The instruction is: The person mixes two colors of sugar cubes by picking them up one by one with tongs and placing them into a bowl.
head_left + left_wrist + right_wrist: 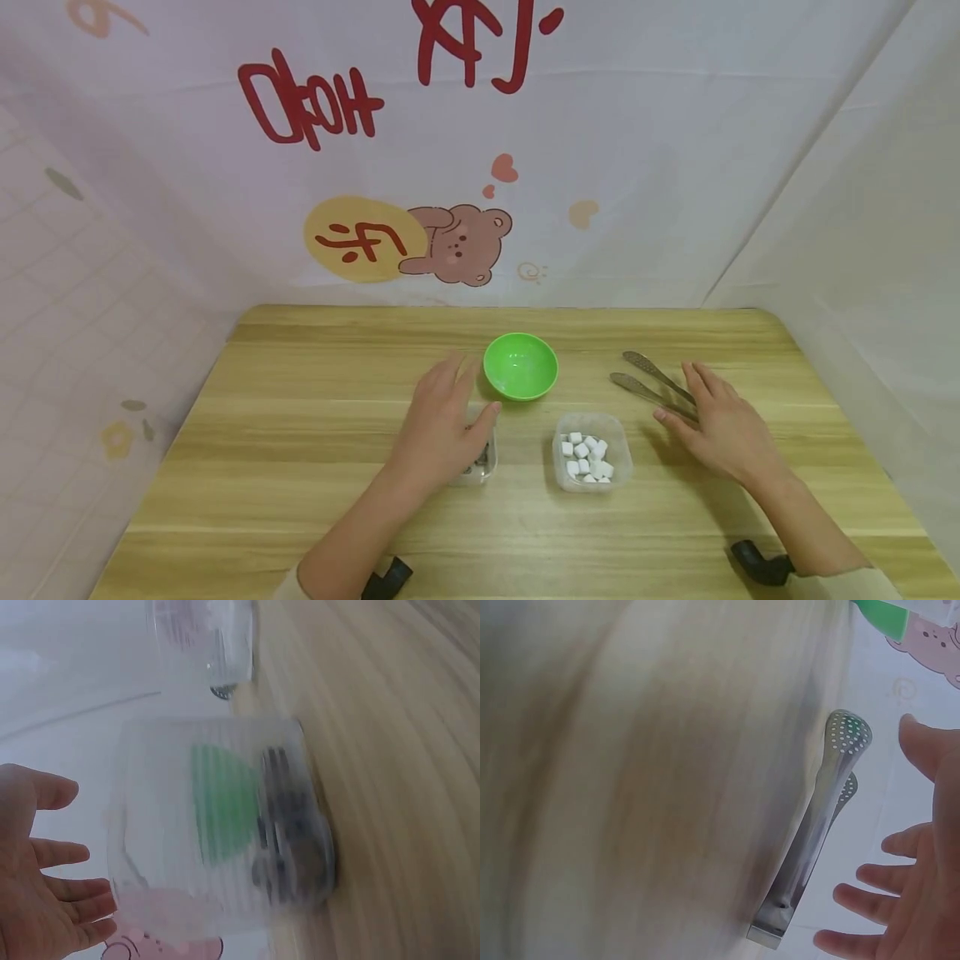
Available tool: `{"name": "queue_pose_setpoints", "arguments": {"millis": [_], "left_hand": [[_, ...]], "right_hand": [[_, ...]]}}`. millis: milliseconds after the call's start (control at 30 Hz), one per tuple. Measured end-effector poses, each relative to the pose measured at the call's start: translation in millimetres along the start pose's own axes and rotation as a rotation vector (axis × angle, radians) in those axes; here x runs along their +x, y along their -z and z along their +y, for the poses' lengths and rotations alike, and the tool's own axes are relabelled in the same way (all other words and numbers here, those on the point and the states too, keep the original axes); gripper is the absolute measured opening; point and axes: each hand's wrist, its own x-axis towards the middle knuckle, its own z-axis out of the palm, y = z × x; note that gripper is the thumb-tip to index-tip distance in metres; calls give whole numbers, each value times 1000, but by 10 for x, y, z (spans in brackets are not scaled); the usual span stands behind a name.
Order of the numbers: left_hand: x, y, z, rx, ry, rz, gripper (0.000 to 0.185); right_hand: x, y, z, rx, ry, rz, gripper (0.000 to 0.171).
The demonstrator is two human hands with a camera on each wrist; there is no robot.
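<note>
My left hand [438,429] hovers over a clear plastic container [474,479], fingers loosely extended and holding nothing. The container, partly hidden by the hand, has small dark pieces [289,817] in it; their kind is blurred. My right hand [723,429] is above a pair of metal tongs [802,840] lying on the table. Its fingers are spread, and a gap separates them from the tongs in the right wrist view. Between the hands stands a second clear container [624,467] with several white cubes [582,451]. A green bowl [521,367] sits behind the containers.
The wooden table [300,417] meets a white printed cloth [637,125] at its back edge, and pale cloth hangs on both sides. Black curved pieces [761,564] show near each forearm at the front.
</note>
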Motion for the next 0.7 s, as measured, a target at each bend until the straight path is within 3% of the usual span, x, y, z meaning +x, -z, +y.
{"name": "queue_pose_setpoints", "arguments": {"millis": [267, 533, 700], "left_hand": [[54, -184, 228, -60, -35, -23, 46], [107, -359, 384, -52, -125, -24, 30], [125, -457, 453, -56, -99, -63, 25]], "right_hand": [[13, 8, -3, 4, -25, -51, 93], [25, -1, 17, -8, -30, -81, 93], [30, -23, 28, -5, -34, -104, 92]]}}
